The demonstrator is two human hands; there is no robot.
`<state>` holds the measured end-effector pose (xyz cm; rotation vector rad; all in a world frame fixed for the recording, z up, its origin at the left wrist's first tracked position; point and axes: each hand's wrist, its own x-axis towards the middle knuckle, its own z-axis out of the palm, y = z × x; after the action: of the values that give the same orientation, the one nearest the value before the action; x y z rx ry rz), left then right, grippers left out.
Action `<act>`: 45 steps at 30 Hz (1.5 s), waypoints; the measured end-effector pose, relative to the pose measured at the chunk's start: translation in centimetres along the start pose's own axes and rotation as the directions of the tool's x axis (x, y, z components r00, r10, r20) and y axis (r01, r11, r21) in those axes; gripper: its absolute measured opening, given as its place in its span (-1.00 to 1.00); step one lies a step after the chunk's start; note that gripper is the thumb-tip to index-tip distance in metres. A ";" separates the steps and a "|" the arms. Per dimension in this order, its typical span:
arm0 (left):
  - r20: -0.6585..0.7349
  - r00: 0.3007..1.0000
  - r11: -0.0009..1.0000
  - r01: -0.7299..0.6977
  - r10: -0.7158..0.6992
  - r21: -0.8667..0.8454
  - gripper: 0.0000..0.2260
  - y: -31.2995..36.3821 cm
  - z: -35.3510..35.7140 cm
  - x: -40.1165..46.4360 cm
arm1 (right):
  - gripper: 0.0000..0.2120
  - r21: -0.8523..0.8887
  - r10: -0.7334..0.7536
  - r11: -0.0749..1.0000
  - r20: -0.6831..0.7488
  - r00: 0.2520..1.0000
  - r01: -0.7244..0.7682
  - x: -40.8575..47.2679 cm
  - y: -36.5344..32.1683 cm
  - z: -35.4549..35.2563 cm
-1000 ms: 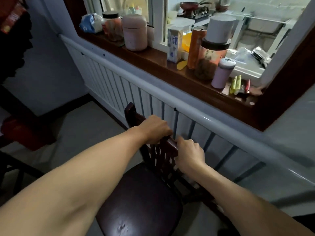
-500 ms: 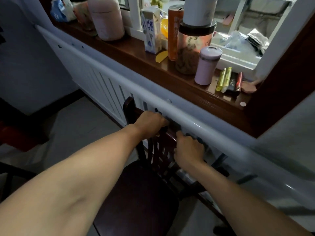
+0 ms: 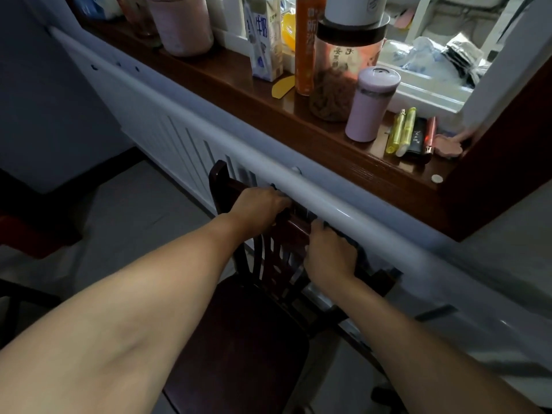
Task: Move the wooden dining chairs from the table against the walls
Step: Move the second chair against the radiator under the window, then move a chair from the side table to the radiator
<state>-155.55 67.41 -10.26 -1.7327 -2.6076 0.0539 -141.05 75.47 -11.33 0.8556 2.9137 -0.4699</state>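
Note:
A dark wooden dining chair (image 3: pixel 239 348) stands right below me, its slatted back turned toward the wall. My left hand (image 3: pixel 260 204) grips the left part of the chair's top rail. My right hand (image 3: pixel 330 253) grips the same rail further right. The chair's back sits tucked under the white rounded ledge (image 3: pixel 298 180) of a white slatted radiator cover (image 3: pixel 179 141). Whether the rail touches the cover is hidden by my hands.
Above the cover runs a brown wooden windowsill (image 3: pixel 268 106) crowded with jars, a milk carton (image 3: pixel 264 37), a pink tumbler (image 3: pixel 370 106) and pens. Grey floor (image 3: pixel 128 216) lies to the left. Dark red furniture (image 3: pixel 33 231) stands at the far left.
The chair has moved forward toward the wall, and its back now lies under the white ledge. Both hands kept their grip on the top rail. My view moved closer to the windowsill.

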 end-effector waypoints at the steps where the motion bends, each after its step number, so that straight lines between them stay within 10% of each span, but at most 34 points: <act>1: 0.006 1.000 1.000 0.012 -0.012 -0.005 -0.75 0.0 0.0 0.0 | -0.48 -0.006 0.002 1.000 -0.002 1.000 -0.002 0.0 0.0 0.0; 17: 0.194 0.978 0.997 0.074 -0.078 0.028 -0.41 0.9 -2.8 -4.3 | -0.04 0.005 0.051 0.999 0.111 0.993 -0.051 -3.1 -2.2 0.2; 45: 0.309 0.612 0.615 0.782 -0.728 -0.101 -0.32 -12.3 -4.6 -47.6 | -0.26 0.108 -0.488 0.871 0.310 0.816 0.480 -19.4 -33.5 7.2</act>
<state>-148.30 18.85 -4.77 -0.4819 -3.4087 -0.0530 -142.82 36.46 -6.19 -0.0016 2.7789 -0.6111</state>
